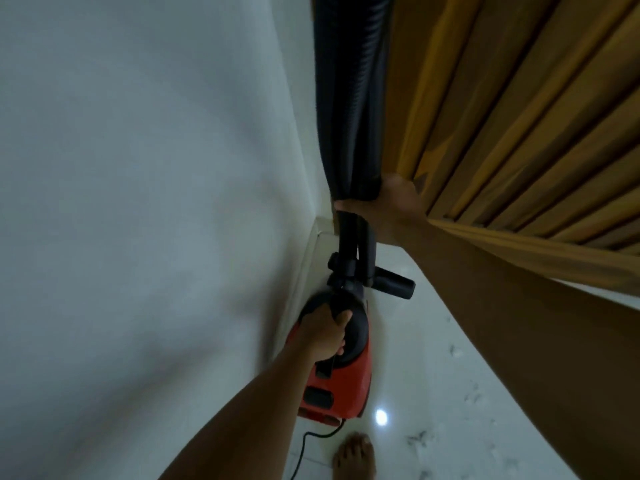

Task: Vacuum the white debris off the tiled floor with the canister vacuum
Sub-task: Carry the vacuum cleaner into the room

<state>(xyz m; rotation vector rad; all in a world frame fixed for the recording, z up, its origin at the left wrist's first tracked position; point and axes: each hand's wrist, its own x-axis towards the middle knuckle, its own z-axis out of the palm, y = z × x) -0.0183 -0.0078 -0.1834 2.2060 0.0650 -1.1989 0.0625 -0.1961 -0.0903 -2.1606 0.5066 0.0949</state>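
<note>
The left hand [325,332] is curled over the rounded black handle on top of the canister vacuum [337,379], fingers wrapped down its far side in a firm grip. The right hand [386,202] reaches above the canister and clasps a bundle of the black hose [349,98], thumb on the near side and fingers round the back, squeezing the doubled lengths together.

The canister has a smooth, glossy red plastic shell with a matte black domed top and a dark rectangular panel on its near end. Above the canister, the hose is ribbed and corrugated, rising straight up out of view. Below the right hand it becomes smooth rigid black tubing joined to the canister's front. A short cylindrical black nozzle [394,287] juts out to the right just above the canister.

A thin black power cord [311,441] curls out of the canister's near end. Left of the canister stands a plain matt white wall [138,168], with a pale skirting board [311,258] at its foot. The canister stands on a polished, reflective white tiled floor [408,358]. To the canister's right, the white debris [472,396] lies scattered in small ragged flecks on the tiles. A bare foot [355,455] stands just below the canister. Up to the right hangs a mustard-coloured fabric curtain [519,116] in deep, soft pleats.
</note>
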